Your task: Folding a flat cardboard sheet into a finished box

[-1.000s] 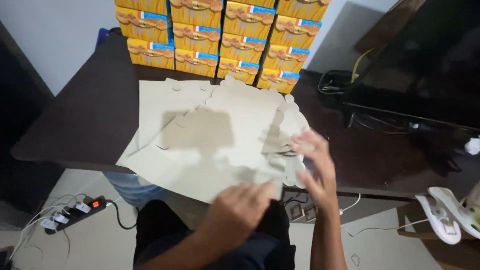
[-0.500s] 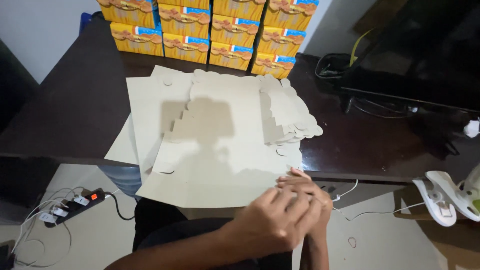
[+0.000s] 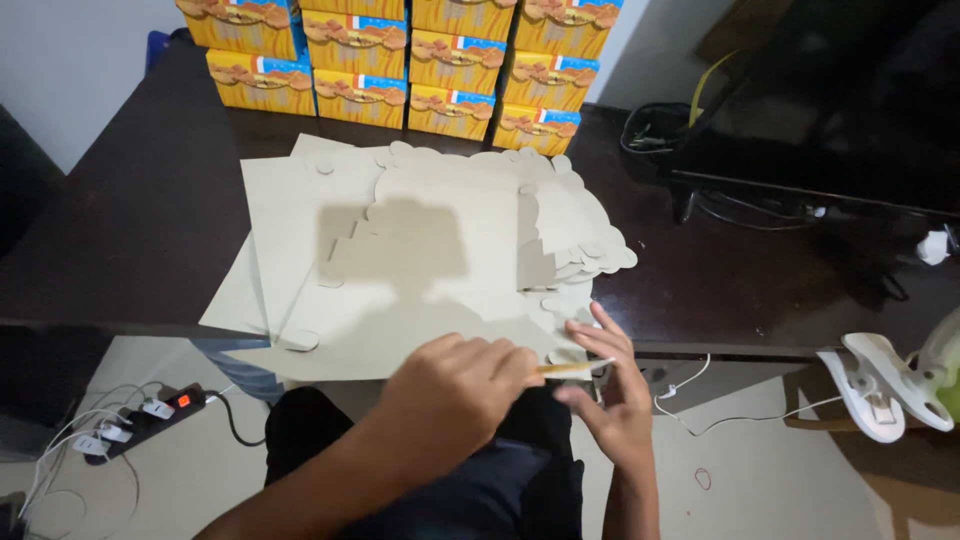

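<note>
Both hands pinch one flat carton blank (image 3: 572, 369) by its near edge, the left hand (image 3: 455, 385) closed over it, the right hand (image 3: 612, 400) gripping from below, just off the dark table (image 3: 130, 220). Dragging it could likely slide the loose stack of blanks (image 3: 420, 270) floorward, since it overhangs.
</note>
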